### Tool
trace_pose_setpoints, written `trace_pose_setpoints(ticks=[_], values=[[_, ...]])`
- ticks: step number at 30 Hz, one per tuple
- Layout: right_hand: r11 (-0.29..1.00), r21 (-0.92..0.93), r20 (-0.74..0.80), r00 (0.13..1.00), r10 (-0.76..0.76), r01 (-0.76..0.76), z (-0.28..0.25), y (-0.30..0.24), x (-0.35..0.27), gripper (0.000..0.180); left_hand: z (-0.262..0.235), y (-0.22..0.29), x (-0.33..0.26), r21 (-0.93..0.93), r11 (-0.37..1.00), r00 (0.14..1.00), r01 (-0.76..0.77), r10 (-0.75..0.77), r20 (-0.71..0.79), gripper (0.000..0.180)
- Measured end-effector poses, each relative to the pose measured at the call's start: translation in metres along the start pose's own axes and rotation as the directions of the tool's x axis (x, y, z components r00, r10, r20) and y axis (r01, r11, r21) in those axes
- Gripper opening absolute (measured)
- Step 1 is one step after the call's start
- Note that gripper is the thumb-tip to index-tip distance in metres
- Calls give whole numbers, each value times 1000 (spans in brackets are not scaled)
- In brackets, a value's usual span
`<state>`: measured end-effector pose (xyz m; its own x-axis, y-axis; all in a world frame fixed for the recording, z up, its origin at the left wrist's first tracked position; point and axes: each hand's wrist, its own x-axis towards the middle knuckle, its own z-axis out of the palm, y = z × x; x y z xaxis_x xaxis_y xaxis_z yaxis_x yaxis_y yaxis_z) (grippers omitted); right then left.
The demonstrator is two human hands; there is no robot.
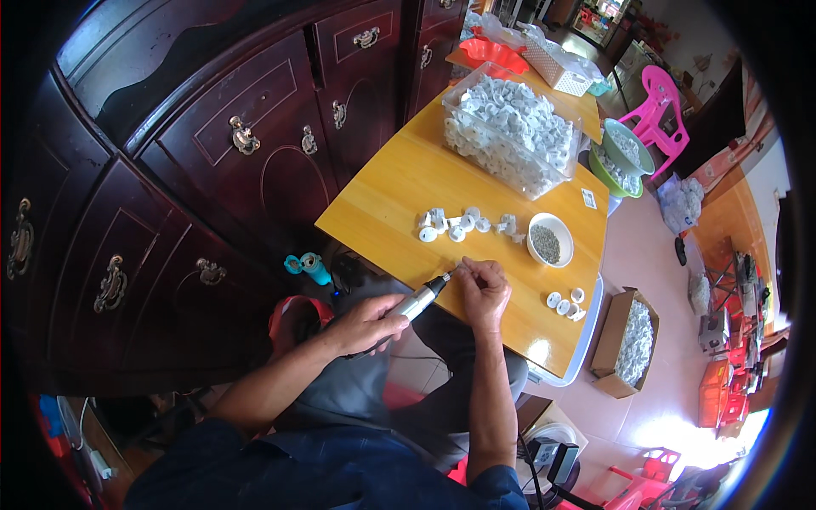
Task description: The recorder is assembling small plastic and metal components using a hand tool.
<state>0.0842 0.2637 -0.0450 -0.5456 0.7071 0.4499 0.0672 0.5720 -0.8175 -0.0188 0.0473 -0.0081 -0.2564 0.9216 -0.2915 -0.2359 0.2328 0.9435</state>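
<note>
The left hand point(371, 325) is wrapped around a silver electric screwdriver point(415, 301) with a dark nose, while the right hand point(485, 293) pinches with thumb and fingers right at its tip, over the near edge of the table point(382, 200); whatever piece it grips there is too small to make out. The work seems to be at the middle of one piece, with a great deal left if the heaps are waiting. Just beyond the hands lies a loose cluster of small white parts point(451, 224), and to the right of the right hand sits a smaller group of round white pieces point(567, 305); which of these are finished I cannot tell. Between and beyond the two groups stands a white bowl point(548, 220), partly filled with tiny grey bits point(546, 245), probably screws. Farther ahead of the hands, a clear plastic box point(497, 176) is heaped with white parts. Well to the right of the hands, on the floor, an open cardboard box point(607, 348) is filled with similar pieces, and past the table's far right side two stacked green basins point(644, 155) hold more.
</note>
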Motion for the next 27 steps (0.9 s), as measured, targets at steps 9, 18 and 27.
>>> trace_pose_setpoints(ticks=[9, 18, 27], values=[[999, 44, 18, 1000, 22, -23, 0, 0, -2, 18, 3, 3, 0, -5, 1000, 1000, -1, 1, -1, 38], [990, 68, -13, 992, 122, -121, 0, -2, -5, 18, 0, 3, 1, -61, 998, 999, 8, -5, 35, 41], [841, -538, -121, 993, -8, -59, -73, 5, -2, 7, -11, 5, -15, -109, 993, 998, -42, 46, 38, 38]])
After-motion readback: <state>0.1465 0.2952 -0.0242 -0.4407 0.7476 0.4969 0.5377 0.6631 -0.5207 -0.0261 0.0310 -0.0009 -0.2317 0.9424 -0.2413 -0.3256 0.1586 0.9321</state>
